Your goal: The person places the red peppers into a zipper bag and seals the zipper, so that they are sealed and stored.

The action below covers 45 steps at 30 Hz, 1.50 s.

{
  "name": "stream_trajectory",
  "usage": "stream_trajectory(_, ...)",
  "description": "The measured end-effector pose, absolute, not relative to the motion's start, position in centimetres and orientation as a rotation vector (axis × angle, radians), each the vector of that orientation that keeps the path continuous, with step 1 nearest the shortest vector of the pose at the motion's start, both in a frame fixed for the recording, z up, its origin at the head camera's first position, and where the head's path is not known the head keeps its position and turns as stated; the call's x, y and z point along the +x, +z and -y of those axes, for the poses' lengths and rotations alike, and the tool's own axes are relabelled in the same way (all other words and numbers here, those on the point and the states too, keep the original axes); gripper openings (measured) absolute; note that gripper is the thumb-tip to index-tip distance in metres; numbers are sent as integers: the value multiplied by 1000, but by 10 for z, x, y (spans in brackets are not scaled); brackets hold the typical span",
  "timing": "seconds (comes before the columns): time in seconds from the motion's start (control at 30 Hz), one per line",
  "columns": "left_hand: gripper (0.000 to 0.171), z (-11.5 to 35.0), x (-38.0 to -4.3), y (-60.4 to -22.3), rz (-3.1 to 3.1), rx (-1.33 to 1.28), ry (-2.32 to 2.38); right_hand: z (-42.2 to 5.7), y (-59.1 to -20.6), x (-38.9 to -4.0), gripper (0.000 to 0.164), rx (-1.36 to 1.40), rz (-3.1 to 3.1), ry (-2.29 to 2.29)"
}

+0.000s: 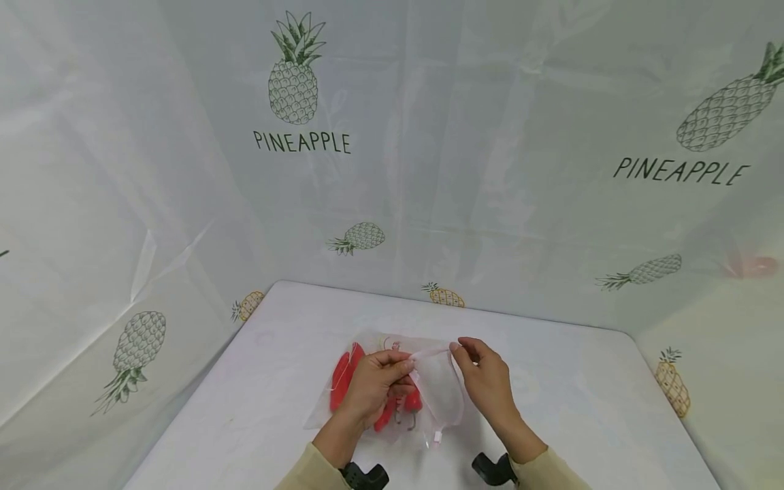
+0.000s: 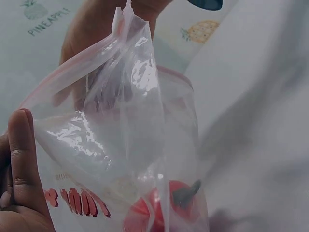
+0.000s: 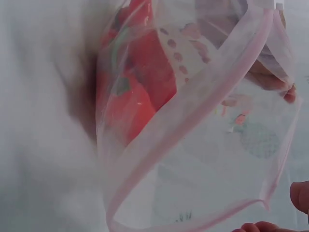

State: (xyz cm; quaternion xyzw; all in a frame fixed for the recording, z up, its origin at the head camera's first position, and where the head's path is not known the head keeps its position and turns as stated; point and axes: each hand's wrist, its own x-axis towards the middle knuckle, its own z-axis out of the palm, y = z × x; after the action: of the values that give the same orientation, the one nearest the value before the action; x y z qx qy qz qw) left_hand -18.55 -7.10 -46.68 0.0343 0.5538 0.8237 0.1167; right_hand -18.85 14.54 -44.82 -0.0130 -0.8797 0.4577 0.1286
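A clear zip bag (image 1: 439, 384) with a pink-edged mouth holds several red peppers (image 1: 414, 400), some with green stems. My left hand (image 1: 373, 384) pinches the bag's rim between thumb and fingers. In the left wrist view its thumb (image 2: 21, 145) lies along the rim at left. My right hand (image 1: 488, 381) is at the rim's other side, fingertips right beside the edge. From the right wrist, its thumb (image 3: 300, 195) stands apart from the fingers, with the kinked rim close by. A small slider (image 1: 437, 437) hangs at the lower end of the zip.
Bag and hands are over a white table (image 1: 582, 381). Around it hangs a pale curtain (image 1: 478, 136) printed with pineapples, close against the table's back edge. A dark strap mount (image 1: 366, 476) sits on the left wrist, another mount (image 1: 493, 469) on the right.
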Motion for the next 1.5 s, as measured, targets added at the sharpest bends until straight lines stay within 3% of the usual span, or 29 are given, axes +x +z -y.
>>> stream_trajectory(0.23,28,68,-184,-470,-1603,79,2406,-137,-453,-197,46,-83,2653,1377)
stream_trajectory(0.47,27,68,-182,-473,-1613,69,2397,-135,-454,-193,33,-56,2641,1415)
stream_trajectory(0.73,13,68,-182,-475,-1603,84,2401,-139,-460,-188,37,-124,2666,1358)
stream_trajectory(1.17,32,63,-176,-479,-1756,82,2249,-144,-470,-193,12,-50,2600,1306)
stream_trajectory(1.5,16,48,-162,-484,-2082,228,1992,-157,-468,-204,14,-62,2559,1400)
